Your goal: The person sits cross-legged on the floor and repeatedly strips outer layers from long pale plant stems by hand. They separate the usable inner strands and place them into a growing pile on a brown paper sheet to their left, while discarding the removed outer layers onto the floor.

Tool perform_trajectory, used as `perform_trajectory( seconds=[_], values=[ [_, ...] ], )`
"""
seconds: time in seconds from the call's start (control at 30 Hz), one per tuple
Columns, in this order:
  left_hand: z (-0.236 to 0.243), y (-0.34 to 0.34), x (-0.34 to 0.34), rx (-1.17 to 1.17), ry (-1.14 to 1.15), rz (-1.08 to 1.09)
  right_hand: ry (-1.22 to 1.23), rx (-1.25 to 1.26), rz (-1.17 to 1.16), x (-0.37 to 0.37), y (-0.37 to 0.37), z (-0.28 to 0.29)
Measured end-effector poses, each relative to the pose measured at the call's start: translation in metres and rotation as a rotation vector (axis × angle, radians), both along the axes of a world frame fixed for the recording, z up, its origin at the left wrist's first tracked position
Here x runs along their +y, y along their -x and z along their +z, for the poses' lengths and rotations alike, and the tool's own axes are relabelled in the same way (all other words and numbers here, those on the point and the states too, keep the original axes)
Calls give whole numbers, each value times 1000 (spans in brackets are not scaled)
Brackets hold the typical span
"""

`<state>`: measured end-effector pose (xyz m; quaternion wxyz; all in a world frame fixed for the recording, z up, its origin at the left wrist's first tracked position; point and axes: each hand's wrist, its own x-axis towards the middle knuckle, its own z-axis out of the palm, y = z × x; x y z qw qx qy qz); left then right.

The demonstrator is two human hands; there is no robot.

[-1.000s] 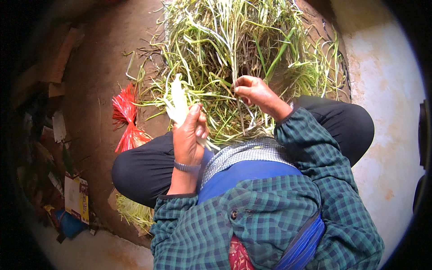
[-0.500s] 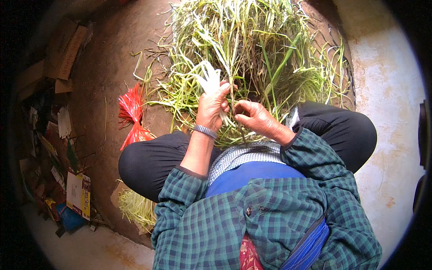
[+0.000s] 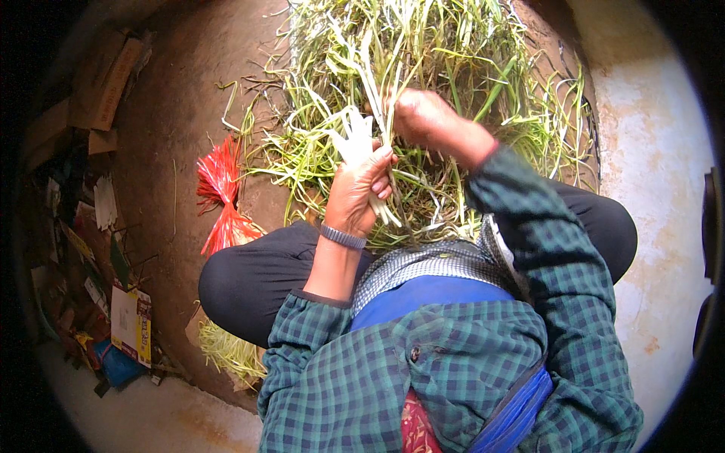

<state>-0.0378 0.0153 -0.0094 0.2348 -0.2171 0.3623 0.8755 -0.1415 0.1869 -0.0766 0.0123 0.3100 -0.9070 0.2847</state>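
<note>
My left hand (image 3: 364, 181) is closed round a bunch of pale white-green stalks (image 3: 353, 136), their split white ends fanning upward above my thumb. My right hand (image 3: 419, 113) is raised just beyond and right of it, slightly blurred, with fingers curled among long thin stems; what they hold is unclear. Both hands are over a large heap of loose green stalks, leaves and dry strands (image 3: 468, 68), which lies in front of my crossed legs.
A tied bundle of red plastic strips (image 3: 226, 223) lies by my left knee. Pale trimmed stalks (image 3: 223, 347) lie below that knee. Cardboard and scraps (image 3: 113, 83) are piled along the left, with a blue bag (image 3: 113, 366). A pale concrete strip (image 3: 646, 226) runs along the right.
My left hand has moved forward and rightward with its bunch over the last second. My right hand went down beside the left, then moved up and away from me along the stems.
</note>
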Motion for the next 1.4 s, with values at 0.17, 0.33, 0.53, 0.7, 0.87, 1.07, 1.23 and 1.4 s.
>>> perform_trajectory(
  seconds=[0.17,0.33,0.53,0.7,0.87,1.07,1.23,1.4],
  values=[
    [25,-13,-13,-3,7,21,638,-638,-512,57,97,-3],
    [29,-15,-14,6,72,26,762,-624,-813,121,82,20],
    [20,-5,-8,25,24,82,493,-705,-592,48,-29,46],
    [17,-8,-2,43,57,41,1119,-1133,-199,-5,-73,71],
    [13,-12,1,27,26,71,1256,-1149,-401,-22,-78,71],
    [9,-10,0,-5,-58,133,1272,-1171,-430,-24,-88,69],
    [7,-10,1,15,-3,214,1048,-1066,-210,-8,-95,65],
    [4,-2,-4,76,98,311,543,-1168,-106,14,-123,45]
  ],
)
